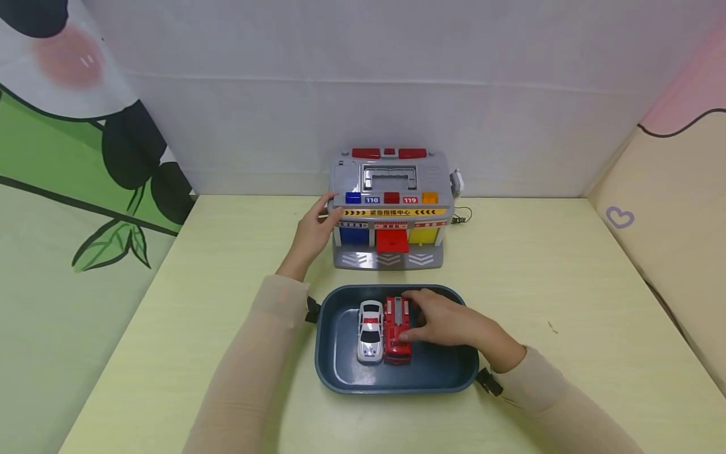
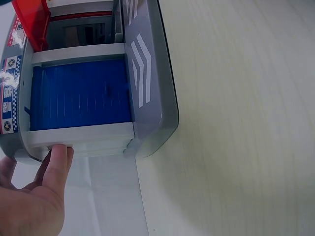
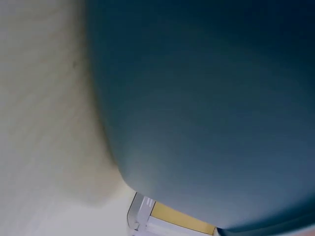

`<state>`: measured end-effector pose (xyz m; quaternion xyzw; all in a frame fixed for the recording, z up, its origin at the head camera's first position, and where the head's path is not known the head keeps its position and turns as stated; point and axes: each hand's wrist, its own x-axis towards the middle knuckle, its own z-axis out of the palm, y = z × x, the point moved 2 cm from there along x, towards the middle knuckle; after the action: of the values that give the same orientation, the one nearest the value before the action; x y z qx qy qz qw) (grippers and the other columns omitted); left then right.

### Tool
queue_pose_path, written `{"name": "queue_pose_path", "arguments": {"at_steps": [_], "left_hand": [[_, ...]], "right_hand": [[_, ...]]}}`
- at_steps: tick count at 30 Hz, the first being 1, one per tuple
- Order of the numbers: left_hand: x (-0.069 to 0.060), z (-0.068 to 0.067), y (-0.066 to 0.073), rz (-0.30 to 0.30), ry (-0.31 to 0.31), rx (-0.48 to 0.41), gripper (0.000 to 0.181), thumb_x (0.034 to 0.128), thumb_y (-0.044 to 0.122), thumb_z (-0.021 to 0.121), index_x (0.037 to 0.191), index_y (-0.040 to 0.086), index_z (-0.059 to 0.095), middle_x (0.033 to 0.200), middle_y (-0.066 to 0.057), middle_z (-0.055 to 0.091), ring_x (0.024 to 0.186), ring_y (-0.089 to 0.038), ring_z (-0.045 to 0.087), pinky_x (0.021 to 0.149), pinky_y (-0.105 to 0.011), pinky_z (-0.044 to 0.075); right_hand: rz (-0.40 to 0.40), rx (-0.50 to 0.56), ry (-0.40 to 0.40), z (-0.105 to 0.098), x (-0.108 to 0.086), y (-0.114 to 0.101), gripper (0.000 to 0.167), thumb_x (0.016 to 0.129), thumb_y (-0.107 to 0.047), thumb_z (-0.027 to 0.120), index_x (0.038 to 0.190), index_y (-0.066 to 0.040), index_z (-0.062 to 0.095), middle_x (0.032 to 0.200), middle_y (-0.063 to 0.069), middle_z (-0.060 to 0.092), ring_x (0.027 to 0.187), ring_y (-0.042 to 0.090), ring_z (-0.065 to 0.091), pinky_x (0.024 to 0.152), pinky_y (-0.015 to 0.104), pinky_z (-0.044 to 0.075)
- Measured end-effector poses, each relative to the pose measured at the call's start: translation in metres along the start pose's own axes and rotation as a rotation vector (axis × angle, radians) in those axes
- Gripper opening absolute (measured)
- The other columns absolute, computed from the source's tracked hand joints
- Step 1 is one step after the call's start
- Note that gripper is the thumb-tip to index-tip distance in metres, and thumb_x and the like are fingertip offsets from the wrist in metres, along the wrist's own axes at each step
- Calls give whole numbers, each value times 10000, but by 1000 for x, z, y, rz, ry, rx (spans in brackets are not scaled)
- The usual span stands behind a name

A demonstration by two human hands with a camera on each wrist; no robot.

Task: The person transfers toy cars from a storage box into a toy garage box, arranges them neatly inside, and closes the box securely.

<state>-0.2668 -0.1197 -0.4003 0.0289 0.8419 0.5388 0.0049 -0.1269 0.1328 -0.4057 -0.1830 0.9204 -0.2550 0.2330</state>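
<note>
A toy emergency station (image 1: 391,183) stands at the back of the table, with blue, red and yellow doors. In the left wrist view the blue door (image 2: 81,93) is down, and the red door (image 2: 34,22) sticks outward from its open bay. My left hand (image 1: 312,233) touches the station's left side with fingers extended. In front, a dark blue tray (image 1: 445,372) holds a white toy police car (image 1: 370,331) and a red toy fire truck (image 1: 397,353) side by side. My right hand (image 1: 445,318) grips the fire truck, thumb and fingers at its right side.
A pale wood-grain table (image 1: 544,284) lies under everything. Behind the station hangs a white cloth backdrop (image 1: 397,94). A small coiled cord (image 1: 462,217) lies at the station's right. In the right wrist view the tray's outer wall (image 3: 197,123) fills most of the picture.
</note>
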Motion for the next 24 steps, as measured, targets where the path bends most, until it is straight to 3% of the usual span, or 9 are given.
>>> {"name": "queue_pose_path", "arguments": {"at_steps": [6, 18, 24], "left_hand": [[0, 0, 0, -9, 3, 6, 516, 998, 464, 508, 1473, 286, 416, 1397, -163, 484, 1230, -312, 514, 967, -454, 459], [-2, 0, 2, -1, 5, 3, 519, 997, 462, 511, 1474, 281, 418, 1396, -163, 488, 1228, -310, 516, 966, -457, 459], [-1, 0, 1, -5, 6, 9, 522, 995, 471, 509, 1473, 281, 418, 1397, -161, 487, 1234, -316, 511, 969, -459, 457]], "right_hand": [[9, 22, -5, 4, 0, 1, 861, 767, -431, 808, 1439, -58, 420, 1347, 143, 497, 1191, 292, 484, 935, 484, 481], [-15, 82, -21, 10, 0, 7, 926, 750, -452, 815, 1459, -47, 378, 1319, 136, 505, 1129, 270, 511, 878, 435, 522], [-47, 132, -69, 11, -4, 5, 1039, 699, -413, 861, 1479, -11, 304, 1363, 147, 457, 1241, 310, 429, 948, 490, 471]]}}
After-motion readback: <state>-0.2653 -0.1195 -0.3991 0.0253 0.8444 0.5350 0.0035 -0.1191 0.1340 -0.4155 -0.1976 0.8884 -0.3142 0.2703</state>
